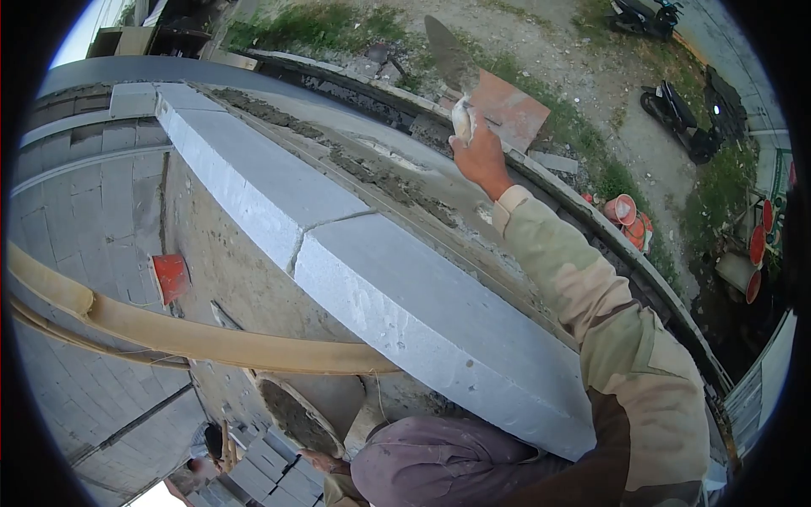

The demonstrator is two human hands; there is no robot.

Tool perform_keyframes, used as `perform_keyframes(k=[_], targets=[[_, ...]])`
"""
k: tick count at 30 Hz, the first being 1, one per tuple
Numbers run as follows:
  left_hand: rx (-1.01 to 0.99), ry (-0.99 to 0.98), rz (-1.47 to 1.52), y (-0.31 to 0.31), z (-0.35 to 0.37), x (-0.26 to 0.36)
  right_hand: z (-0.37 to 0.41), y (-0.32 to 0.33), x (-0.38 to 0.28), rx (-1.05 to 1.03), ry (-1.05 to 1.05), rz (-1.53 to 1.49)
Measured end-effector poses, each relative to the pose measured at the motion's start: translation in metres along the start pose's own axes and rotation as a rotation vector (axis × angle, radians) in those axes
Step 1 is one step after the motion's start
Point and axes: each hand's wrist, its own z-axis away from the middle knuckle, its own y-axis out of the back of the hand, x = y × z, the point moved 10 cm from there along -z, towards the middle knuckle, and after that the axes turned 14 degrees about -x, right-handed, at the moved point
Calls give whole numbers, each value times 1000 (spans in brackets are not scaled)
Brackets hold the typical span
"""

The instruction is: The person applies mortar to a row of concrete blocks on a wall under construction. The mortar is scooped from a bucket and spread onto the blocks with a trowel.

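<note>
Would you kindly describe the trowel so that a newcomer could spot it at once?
From the pale blocks, follow the patterned sleeve up to the right hand. It grips the trowel by a whitish handle. Its narrow grey blade sets it apart from the broad reddish board behind it.

I see pale grey blocks [456, 313], a camouflage sleeve [625, 355] in green, tan and brown, grey trowel [450, 57] with whitish handle [463, 122], dusky purple trousers [439, 460], red bucket [171, 279], tan beam [211, 340], pinkish board [511, 110], black scooters [676, 118].

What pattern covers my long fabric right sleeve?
The sleeve has green, tan and brown camouflage patches, seen in the head view.
</note>
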Motion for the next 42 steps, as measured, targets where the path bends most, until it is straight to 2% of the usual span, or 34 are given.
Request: perform_keyframes(k=[1,2,4,5,6,8,9,11,14,16,18,20,22,24,25,26,27,29,31,34,35,37,40,42], targets=[[-7,-1,-3,-1,-1,0,-9,14,10,109,-5,-2],[-13,-5,-2,-2,-1,-1,-14,20,20,113,-4,5],[-28,-15,12,-4,-2,-2,-27,-7,58,-299,-258,57],[-29,-17,19,-5,-2,-3,-17,-28,71,-458,-312,-228],[-27,-19,22,-5,-2,-4,-15,-40,88,-459,-309,-228],[-20,-23,17,-4,-1,-5,-4,-103,137,-658,-403,-567],[-13,-23,15,-4,0,-5,-2,-114,142,-665,-404,-569],[1,-29,18,-3,3,-4,18,-158,154,-840,-670,-862],[2,-5,63,-8,2,-3,16,-189,147,-943,-671,-759],[5,31,79,0,0,-10,11,-187,148,-927,-666,-783],[25,-34,21,-3,-15,-16,7,-186,138,-1117,-586,-609],[24,-21,19,-3,-15,-20,6,-181,133,-1133,-574,-578],[30,-5,29,-2,-14,-21,-1,-172,126,-1117,-485,-373],[38,9,47,-5,-15,-18,4,-166,121,-1106,-479,-366],[38,7,50,-3,-28,-25,7,-165,121,-1102,-479,-360],[30,-66,-69,-2,-58,-37,7,-165,124,-1101,-477,-362],[22,-136,-189,0,-44,-15,11,-165,130,-1110,-489,-351],[44,-135,-74,-1,22,21,9,-160,144,-1117,-499,-337],[73,-134,36,3,35,23,15,-158,138,-1162,-597,-609],[95,-158,15,0,16,12,22,-161,107,-1168,-574,-653],[90,-85,42,-1,9,4,28,-160,94,-1168,-576,-650],[84,-11,76,-1,3,-9,29,-146,68,-1059,-440,-399],[23,-8,93,-8,1,-9,46,-134,64,-1109,-406,-406],[114,25,86,-1,20,0,69,-114,66,-1105,-430,-413]])
